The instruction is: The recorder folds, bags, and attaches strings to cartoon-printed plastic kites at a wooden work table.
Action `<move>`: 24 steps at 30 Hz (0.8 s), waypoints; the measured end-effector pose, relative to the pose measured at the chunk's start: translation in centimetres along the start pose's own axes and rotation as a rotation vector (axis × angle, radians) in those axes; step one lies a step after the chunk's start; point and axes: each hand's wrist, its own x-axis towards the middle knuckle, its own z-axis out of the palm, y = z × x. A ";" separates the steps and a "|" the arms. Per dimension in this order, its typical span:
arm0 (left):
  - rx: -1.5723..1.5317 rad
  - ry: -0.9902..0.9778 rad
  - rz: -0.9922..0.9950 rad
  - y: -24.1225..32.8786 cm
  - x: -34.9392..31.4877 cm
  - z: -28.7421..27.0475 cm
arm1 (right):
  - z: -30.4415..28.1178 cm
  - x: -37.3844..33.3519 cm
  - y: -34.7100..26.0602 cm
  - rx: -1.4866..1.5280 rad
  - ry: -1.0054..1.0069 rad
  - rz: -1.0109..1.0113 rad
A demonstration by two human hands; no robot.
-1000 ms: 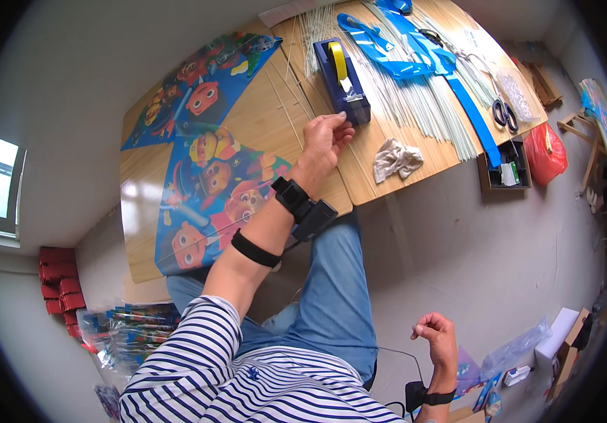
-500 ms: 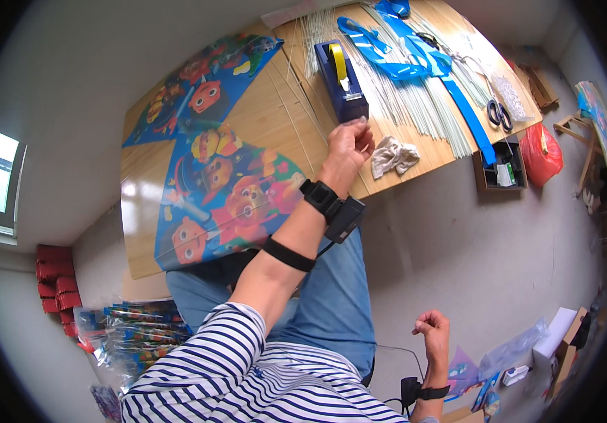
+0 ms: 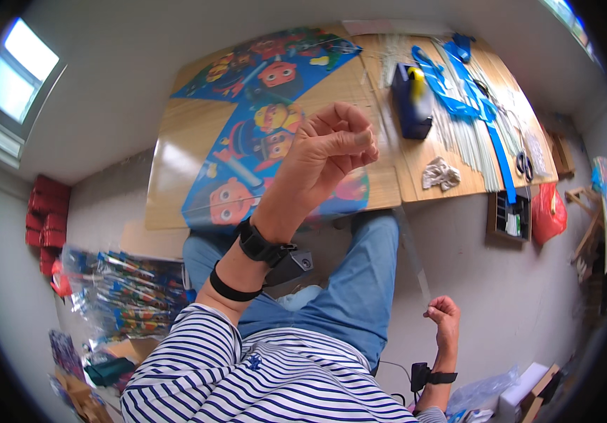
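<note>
My left hand (image 3: 331,151) is raised over the table's near part, its thumb and fingertips pinched together; what they hold, if anything, is too small to make out. Low on the right, my right hand (image 3: 446,316) has its fingers closed at the lower end of a thin translucent strip (image 3: 416,261). The strip runs up toward the table edge, and its upper end is hard to follow. Beneath and beyond my left hand lies a blue printed sheet with cartoon figures (image 3: 229,201), partly covered by that hand. A dark blue tape dispenser (image 3: 410,106) with a yellow roll stands to its right.
On the wooden table (image 3: 166,169) lie many thin pale rods (image 3: 458,137), a blue ribbon (image 3: 502,166), scissors (image 3: 524,166) and a crumpled cloth (image 3: 441,174). A box (image 3: 508,229) and red bag (image 3: 549,211) stand beyond its right edge. Wrapped packs (image 3: 137,292) are stacked at left.
My left hand has come away from the tape dispenser, back and up toward me. The translucent strip now shows above my right hand. The view has shifted, moving the table rightward in the picture.
</note>
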 end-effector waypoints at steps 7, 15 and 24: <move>0.277 0.270 0.384 9.0 -11.5 -5.3 | 4.6 1.8 -6.9 -0.133 -0.197 -0.147; 0.355 0.628 0.491 15.3 -26.9 -14.2 | 12.8 4.7 -17.0 -0.231 -0.466 -0.259; 0.381 0.847 0.478 15.0 -33.9 -18.9 | 19.8 7.5 -21.9 -0.422 -0.561 -0.362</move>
